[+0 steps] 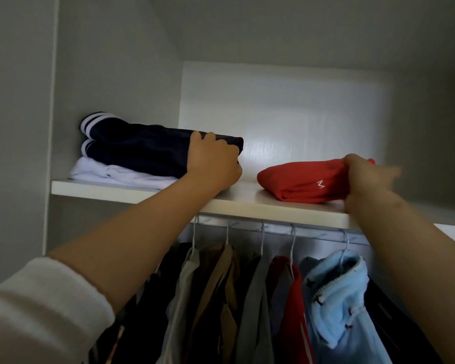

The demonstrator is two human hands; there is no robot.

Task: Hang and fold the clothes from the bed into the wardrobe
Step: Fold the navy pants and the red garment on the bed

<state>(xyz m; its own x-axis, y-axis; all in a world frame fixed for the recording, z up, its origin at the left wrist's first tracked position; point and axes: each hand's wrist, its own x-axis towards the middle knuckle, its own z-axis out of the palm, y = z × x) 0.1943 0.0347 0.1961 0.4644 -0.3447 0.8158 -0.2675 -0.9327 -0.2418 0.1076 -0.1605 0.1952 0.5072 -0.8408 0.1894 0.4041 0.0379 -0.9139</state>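
Both hands reach up to the wardrobe shelf [132,189], a pale board above the hanging rail [273,228]. The left hand [212,164] is closed around the right end of a folded navy garment [153,149] with white stripes at its far left end; fingers curl over the top of the fold and the thumb sits at its side. That navy piece lies on top of a folded white garment [111,173], and the stack sits toward the left end of the shelf, near the front edge. The right hand [365,179] grips the right end of a folded red garment [307,182] with a small white mark on its front; this piece rests on the shelf close to the front edge, apart from the stack, with bare shelf between them. A white sleeve [37,311] covers the left upper arm. Below the shelf, a light blue fleece [336,292], a red top [294,298] and tan and grey clothes [216,285] hang on hangers from the rail.
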